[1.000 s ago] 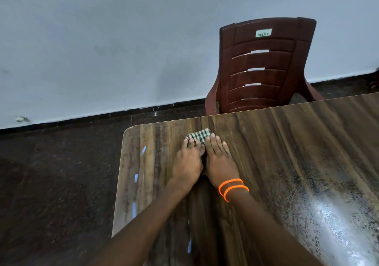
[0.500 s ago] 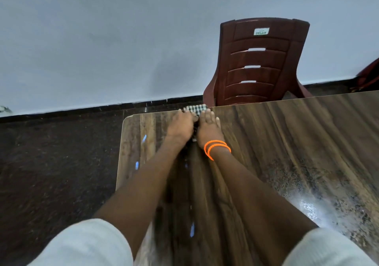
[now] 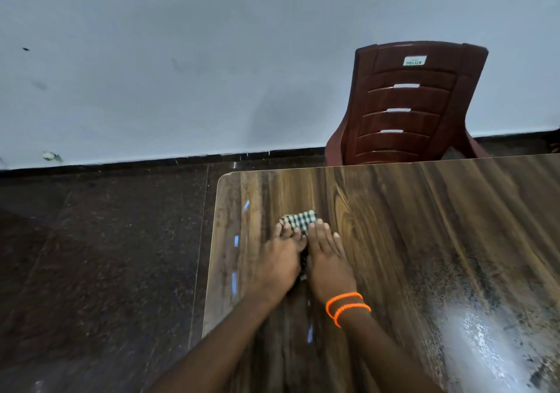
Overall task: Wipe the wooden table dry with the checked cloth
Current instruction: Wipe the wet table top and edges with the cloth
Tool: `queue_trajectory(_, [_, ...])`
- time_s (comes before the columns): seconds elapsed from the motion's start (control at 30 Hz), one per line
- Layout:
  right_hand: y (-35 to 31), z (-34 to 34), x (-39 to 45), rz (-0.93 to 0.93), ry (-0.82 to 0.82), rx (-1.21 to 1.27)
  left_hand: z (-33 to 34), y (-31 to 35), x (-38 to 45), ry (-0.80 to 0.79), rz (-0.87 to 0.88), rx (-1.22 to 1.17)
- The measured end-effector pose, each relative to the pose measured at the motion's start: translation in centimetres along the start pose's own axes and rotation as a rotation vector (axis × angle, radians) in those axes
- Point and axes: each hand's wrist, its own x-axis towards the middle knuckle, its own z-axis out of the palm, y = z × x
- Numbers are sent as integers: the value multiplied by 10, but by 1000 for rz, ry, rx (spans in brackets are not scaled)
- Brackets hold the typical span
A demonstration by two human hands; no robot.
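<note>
**Checked cloth pressed flat under both hands near the table's left edge**

The fingers [image 3: 289, 232] of the left hand [image 3: 280, 260] and those of the right hand [image 3: 325, 259] are laid straight and close together on the checked cloth [image 3: 300, 220], which is folded small and is pressed against the wooden table [image 3: 409, 226]. Nothing is pinched; the cloth is held down only by flat palms, placed side by side and nearly touching. Only its far part is seen beyond the fingertips. Two orange bands [image 3: 347, 306] are worn on the right wrist.

A wiping stroke is judged to be in hand, along the strip near the left edge. A wet, shining patch [image 3: 485, 341] is seen well apart to the right, so much of the surface is probably not yet dried. For the next move, the cloth would need to be carried across toward that patch, with steady downward pressure.

No containers are seen. A brown plastic chair [image 3: 409, 104] stands behind the far edge of the table.
</note>
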Motion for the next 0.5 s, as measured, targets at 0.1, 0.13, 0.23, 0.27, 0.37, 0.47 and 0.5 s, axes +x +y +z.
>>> queue_trajectory(0.1, [22,-8,5,45,21,-42,-1,19,23,14,-26,-85])
queue_trajectory(0.13, [27,-10,15,69,15,-36,-2,20,34,-40,-32,-86])
queue_trajectory(0.23, [38,-17,60,135,-1,-20,-11,17,74,-63,-90,-56])
queue_trajectory(0.27, [39,-20,76,145,2,-28,-16,15,87,-39,-109,-63])
queue_trajectory(0.37, [27,-28,124,138,-44,-29,-25,-9,119,13,-190,-142])
queue_trajectory(0.47, [4,-25,159,91,-70,1,-36,-46,130,15,-255,-179])
queue_trajectory(0.5, [-6,-23,165,66,-76,7,-38,-56,127,11,-270,-174])
